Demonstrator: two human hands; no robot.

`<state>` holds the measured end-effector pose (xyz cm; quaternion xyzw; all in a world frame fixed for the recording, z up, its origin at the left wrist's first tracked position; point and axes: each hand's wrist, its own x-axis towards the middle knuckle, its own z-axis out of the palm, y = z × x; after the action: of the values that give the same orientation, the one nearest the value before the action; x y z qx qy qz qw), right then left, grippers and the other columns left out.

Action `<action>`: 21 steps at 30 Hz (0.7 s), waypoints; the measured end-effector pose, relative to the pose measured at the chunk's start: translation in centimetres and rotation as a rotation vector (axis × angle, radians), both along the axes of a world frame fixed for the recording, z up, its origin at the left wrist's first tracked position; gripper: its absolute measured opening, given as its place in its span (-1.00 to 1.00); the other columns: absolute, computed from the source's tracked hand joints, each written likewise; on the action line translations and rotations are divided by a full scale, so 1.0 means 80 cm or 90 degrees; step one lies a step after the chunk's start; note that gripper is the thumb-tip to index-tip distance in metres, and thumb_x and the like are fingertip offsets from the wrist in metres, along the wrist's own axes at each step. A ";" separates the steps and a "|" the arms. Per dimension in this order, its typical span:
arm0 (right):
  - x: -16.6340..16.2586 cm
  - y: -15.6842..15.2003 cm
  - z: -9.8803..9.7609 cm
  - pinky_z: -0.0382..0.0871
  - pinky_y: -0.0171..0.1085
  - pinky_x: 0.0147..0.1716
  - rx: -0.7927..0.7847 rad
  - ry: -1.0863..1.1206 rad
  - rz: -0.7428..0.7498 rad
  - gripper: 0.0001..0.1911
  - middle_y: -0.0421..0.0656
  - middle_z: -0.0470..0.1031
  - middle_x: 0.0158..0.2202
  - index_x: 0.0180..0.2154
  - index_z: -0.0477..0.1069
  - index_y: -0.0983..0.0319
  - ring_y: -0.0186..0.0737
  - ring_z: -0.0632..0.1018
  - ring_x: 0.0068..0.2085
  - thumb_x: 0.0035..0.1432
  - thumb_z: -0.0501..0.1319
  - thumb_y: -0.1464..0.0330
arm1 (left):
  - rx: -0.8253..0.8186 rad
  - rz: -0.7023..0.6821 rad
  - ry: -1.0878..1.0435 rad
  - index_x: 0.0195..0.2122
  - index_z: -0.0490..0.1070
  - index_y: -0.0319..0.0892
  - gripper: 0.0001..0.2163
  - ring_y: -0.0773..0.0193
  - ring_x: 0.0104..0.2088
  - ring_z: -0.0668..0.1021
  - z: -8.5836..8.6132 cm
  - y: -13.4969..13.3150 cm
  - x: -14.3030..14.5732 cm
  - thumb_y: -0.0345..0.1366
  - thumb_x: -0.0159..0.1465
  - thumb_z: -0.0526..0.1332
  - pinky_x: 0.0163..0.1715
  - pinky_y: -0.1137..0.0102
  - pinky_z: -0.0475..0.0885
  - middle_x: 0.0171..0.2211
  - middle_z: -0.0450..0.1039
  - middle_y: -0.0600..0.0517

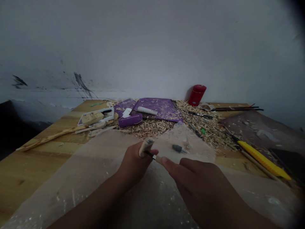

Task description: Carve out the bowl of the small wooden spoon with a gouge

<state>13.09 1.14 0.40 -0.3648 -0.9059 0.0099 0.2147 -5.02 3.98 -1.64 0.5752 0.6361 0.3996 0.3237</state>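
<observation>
My left hand is closed around a small pale piece of wood, whose upper end stands out above the fingers. My right hand grips a carving knife by its light wooden handle. The knife's dark blade reaches left to the wood, near my left thumb; whether its edge is cutting in cannot be made out. Both hands are above a translucent plastic sheet. Just beyond them, a grey cone-shaped bit with a metal shank lies on the sheet.
Wood shavings are heaped behind my hands, around a purple box. At left are a white tray and a long stick. A yellow-handled tool lies right. A red can stands by the wall.
</observation>
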 end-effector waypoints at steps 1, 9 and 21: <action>0.000 -0.001 0.000 0.10 -0.31 -0.60 0.005 -0.003 0.000 -0.60 -0.21 0.34 -0.56 0.01 0.24 0.21 -0.26 0.39 -0.58 0.12 -0.05 0.47 | -0.001 -0.002 -0.003 -0.71 0.24 -0.18 -0.80 0.41 -0.63 0.24 0.000 -0.001 0.001 -0.30 -0.04 0.23 -0.61 0.51 0.08 -0.72 0.20 0.16; -0.011 -0.002 -0.006 0.00 -0.31 -0.63 0.074 0.044 -0.001 -0.66 -0.19 0.30 -0.60 -0.06 0.30 0.34 -0.29 0.32 -0.62 0.16 -0.10 0.48 | -0.082 0.045 -0.057 -0.63 0.21 -0.16 -0.87 0.36 -0.57 0.39 -0.001 -0.002 0.010 -0.37 -0.03 0.18 -0.58 0.51 0.19 -0.67 0.27 0.16; -0.038 0.000 -0.039 0.17 -0.34 -0.62 0.080 0.219 -0.011 -0.69 -0.16 0.36 -0.57 -0.08 0.29 0.35 -0.28 0.38 -0.57 0.18 -0.08 0.48 | -0.114 0.051 -0.234 -0.59 0.12 -0.14 -0.78 0.49 -0.75 0.15 0.003 -0.002 0.013 -0.25 0.02 0.20 -0.73 0.54 0.08 -0.76 0.08 0.24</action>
<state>10.05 1.18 -2.73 -0.3511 -0.8515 0.0135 0.3891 -3.97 3.82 -1.44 0.4357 0.6215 0.4522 0.4684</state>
